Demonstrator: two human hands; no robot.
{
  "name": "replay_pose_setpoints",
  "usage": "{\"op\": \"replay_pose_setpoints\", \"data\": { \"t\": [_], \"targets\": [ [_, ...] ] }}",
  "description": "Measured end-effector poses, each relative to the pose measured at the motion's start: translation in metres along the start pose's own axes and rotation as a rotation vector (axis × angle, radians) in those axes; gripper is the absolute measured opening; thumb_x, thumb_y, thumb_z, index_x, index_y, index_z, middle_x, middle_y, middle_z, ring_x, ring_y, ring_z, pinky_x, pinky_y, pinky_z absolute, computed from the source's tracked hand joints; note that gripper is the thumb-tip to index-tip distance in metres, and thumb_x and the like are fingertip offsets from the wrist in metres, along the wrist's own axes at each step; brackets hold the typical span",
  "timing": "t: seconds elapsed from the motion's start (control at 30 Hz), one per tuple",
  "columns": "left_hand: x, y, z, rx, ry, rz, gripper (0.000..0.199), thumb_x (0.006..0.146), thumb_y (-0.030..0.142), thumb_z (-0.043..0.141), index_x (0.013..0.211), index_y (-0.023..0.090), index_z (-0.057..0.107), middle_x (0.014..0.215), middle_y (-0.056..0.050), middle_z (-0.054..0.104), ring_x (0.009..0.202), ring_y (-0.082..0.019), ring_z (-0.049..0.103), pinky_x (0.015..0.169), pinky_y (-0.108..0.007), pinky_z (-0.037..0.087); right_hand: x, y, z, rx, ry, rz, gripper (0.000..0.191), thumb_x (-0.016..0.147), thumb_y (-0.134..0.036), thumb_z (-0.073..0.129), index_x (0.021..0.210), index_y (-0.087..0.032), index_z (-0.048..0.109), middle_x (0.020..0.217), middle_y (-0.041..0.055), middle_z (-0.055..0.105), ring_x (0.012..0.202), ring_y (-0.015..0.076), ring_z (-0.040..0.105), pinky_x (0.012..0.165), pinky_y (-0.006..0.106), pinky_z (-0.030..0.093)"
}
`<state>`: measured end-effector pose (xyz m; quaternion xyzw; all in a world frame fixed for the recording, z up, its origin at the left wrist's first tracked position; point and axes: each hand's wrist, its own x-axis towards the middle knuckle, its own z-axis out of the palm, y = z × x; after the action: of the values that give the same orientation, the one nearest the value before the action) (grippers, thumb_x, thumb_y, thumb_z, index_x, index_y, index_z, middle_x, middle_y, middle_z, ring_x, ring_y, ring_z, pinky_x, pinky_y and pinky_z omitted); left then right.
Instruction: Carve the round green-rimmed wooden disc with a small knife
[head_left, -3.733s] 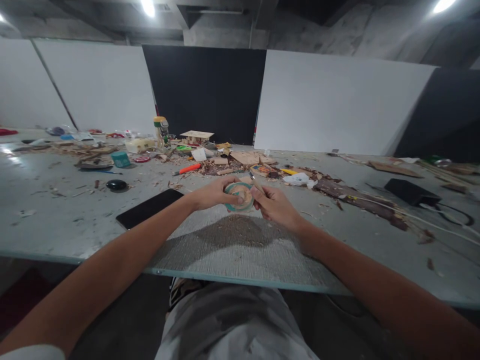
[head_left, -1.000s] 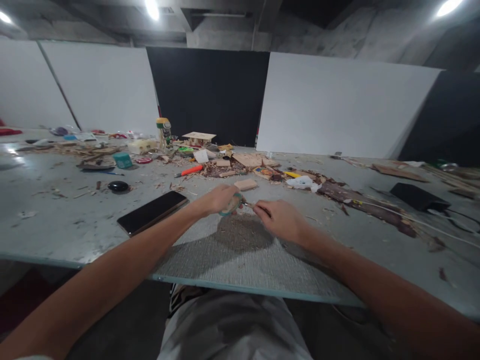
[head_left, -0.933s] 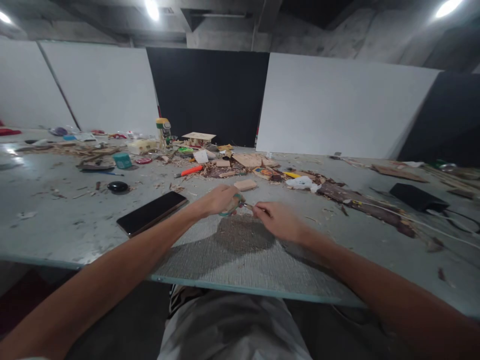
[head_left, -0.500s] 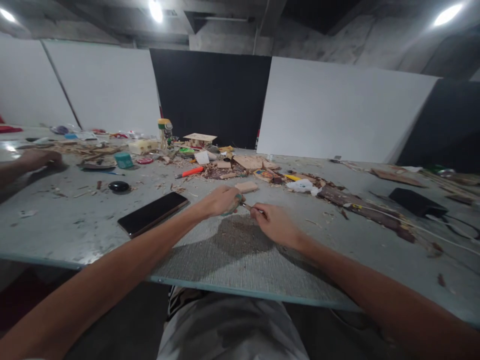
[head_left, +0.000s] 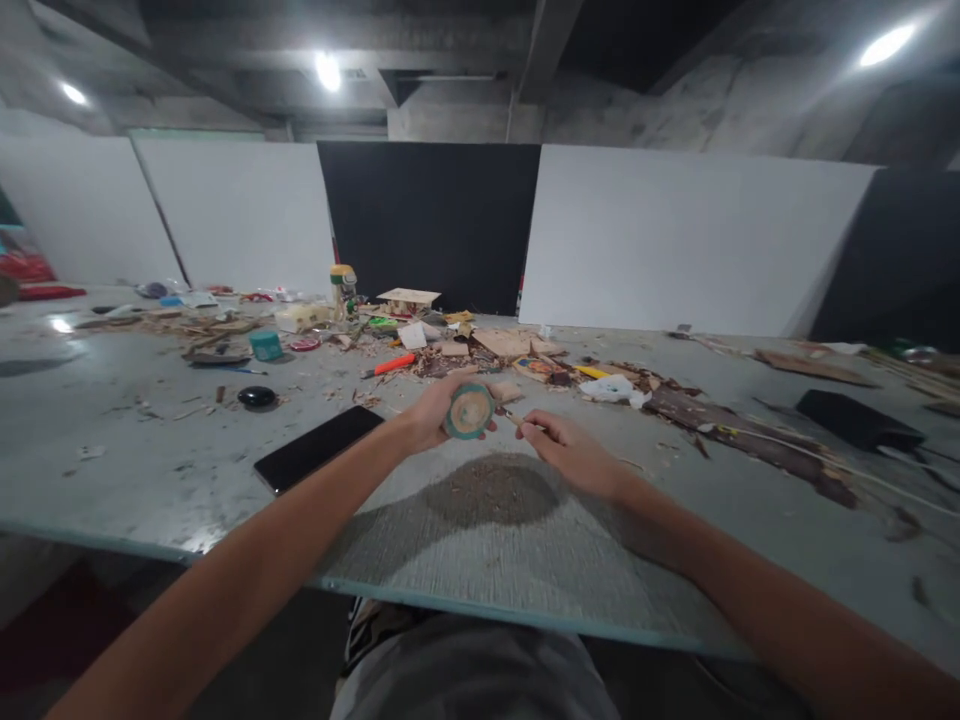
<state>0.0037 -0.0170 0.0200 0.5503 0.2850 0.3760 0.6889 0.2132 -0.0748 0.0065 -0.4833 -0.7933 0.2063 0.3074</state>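
Observation:
My left hand (head_left: 430, 418) is closed around the edge of a round teal-rimmed disc (head_left: 471, 411) with a beige, wood-like middle. Its flat face is turned toward me, above the table. Pinched in my right hand (head_left: 568, 452) is a thin small tool with a light handle (head_left: 514, 418). Its tip points left, close to the disc's right edge; I cannot tell whether they touch. Behind the disc, a small wood block (head_left: 505, 392) lies on the table. Fine shavings (head_left: 491, 490) lie in the shadow below my hands.
A phone (head_left: 319, 447) and a glossy black oval object (head_left: 257, 397) lie to the left, a teal jar (head_left: 265, 346) beyond. Wood scraps (head_left: 517, 343), an orange cutter (head_left: 394, 364) and white crumpled tissue (head_left: 611, 388) lie behind. A bark strip (head_left: 739, 432) and black box (head_left: 859, 418) are at right.
My left hand has turned the disc from edge-on to face me. My right hand has shifted slightly right with the tool. Another person's hand at the far left has gone from view.

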Motion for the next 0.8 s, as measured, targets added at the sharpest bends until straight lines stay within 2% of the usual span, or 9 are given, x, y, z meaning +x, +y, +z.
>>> {"op": "replay_pose_setpoints", "data": {
  "t": [0.07,0.13,0.23,0.33,0.43,0.57,0.67,0.73,0.8],
  "targets": [
    [-0.003,0.002,-0.002,-0.055,-0.057,-0.004,0.031,0.087,0.042,0.049,0.094,0.015,0.061,0.085,-0.01,0.067,0.069,-0.021,0.066,0.062,-0.035,0.054,0.0,-0.001,0.0,-0.056,0.011,0.001,0.027,0.096,-0.037,0.037,0.084,-0.02,0.054,0.078,0.0028,0.057,0.072,0.0162,0.052,0.065,0.028,0.037],
    [-0.007,0.003,-0.003,-0.063,-0.097,-0.04,0.032,0.088,0.045,0.052,0.101,0.017,0.06,0.093,-0.009,0.066,0.08,-0.024,0.067,0.069,-0.041,0.056,0.001,-0.002,0.001,-0.101,0.02,0.006,0.028,0.097,-0.034,0.034,0.086,-0.019,0.055,0.076,0.0023,0.056,0.07,0.016,0.052,0.064,0.028,0.036],
    [-0.008,0.005,-0.006,-0.035,-0.123,-0.052,0.037,0.089,0.046,0.051,0.114,0.02,0.057,0.108,-0.012,0.065,0.09,-0.027,0.068,0.066,-0.041,0.057,0.003,-0.003,0.001,-0.129,0.042,0.007,0.028,0.097,-0.034,0.034,0.085,-0.019,0.056,0.075,0.0023,0.056,0.07,0.0159,0.052,0.064,0.028,0.036],
    [-0.006,0.005,-0.008,-0.107,-0.173,-0.018,0.033,0.087,0.038,0.05,0.111,0.017,0.057,0.113,-0.016,0.065,0.091,-0.027,0.068,0.065,-0.036,0.055,0.002,-0.005,0.002,-0.118,0.044,0.001,0.028,0.097,-0.034,0.035,0.084,-0.019,0.055,0.077,0.0029,0.059,0.071,0.016,0.052,0.064,0.028,0.037],
    [-0.004,0.006,-0.007,-0.171,-0.212,0.021,0.033,0.083,0.034,0.047,0.104,0.012,0.06,0.111,-0.02,0.066,0.09,-0.029,0.068,0.062,-0.034,0.053,-0.002,-0.011,0.005,-0.121,0.033,-0.018,0.026,0.097,-0.034,0.035,0.086,-0.019,0.054,0.082,0.0044,0.061,0.075,0.0171,0.055,0.066,0.028,0.038],
    [-0.005,0.007,0.002,-0.259,-0.109,0.036,0.046,0.086,0.043,0.036,0.09,0.006,0.064,0.098,-0.023,0.069,0.081,-0.027,0.068,0.062,-0.033,0.052,-0.009,-0.022,0.009,-0.08,0.005,-0.037,0.024,0.097,-0.032,0.035,0.091,-0.02,0.055,0.085,0.0051,0.063,0.078,0.0179,0.056,0.067,0.028,0.038],
    [-0.007,0.009,0.007,-0.298,-0.045,0.043,0.053,0.092,0.051,0.033,0.093,0.009,0.064,0.097,-0.02,0.069,0.087,-0.025,0.067,0.069,-0.034,0.054,-0.012,-0.027,0.009,-0.046,0.012,-0.019,0.025,0.097,-0.033,0.034,0.084,-0.02,0.051,0.076,0.0026,0.058,0.071,0.0168,0.054,0.064,0.028,0.037],
    [-0.009,0.01,0.006,-0.31,-0.095,0.0,0.059,0.092,0.06,0.031,0.099,0.011,0.063,0.1,-0.017,0.069,0.09,-0.026,0.066,0.076,-0.04,0.055,-0.012,-0.029,0.009,-0.001,0.041,-0.011,0.027,0.097,-0.034,0.034,0.082,-0.02,0.05,0.075,0.002,0.057,0.07,0.0163,0.053,0.065,0.028,0.038],
    [-0.009,0.009,0.003,-0.286,-0.233,-0.082,0.067,0.091,0.068,0.027,0.107,0.013,0.061,0.102,-0.017,0.068,0.092,-0.028,0.065,0.078,-0.049,0.054,-0.012,-0.029,0.009,0.091,0.065,0.012,0.027,0.097,-0.037,0.035,0.086,-0.02,0.053,0.076,0.0024,0.056,0.068,0.0157,0.052,0.063,0.028,0.038]
  ]
}}
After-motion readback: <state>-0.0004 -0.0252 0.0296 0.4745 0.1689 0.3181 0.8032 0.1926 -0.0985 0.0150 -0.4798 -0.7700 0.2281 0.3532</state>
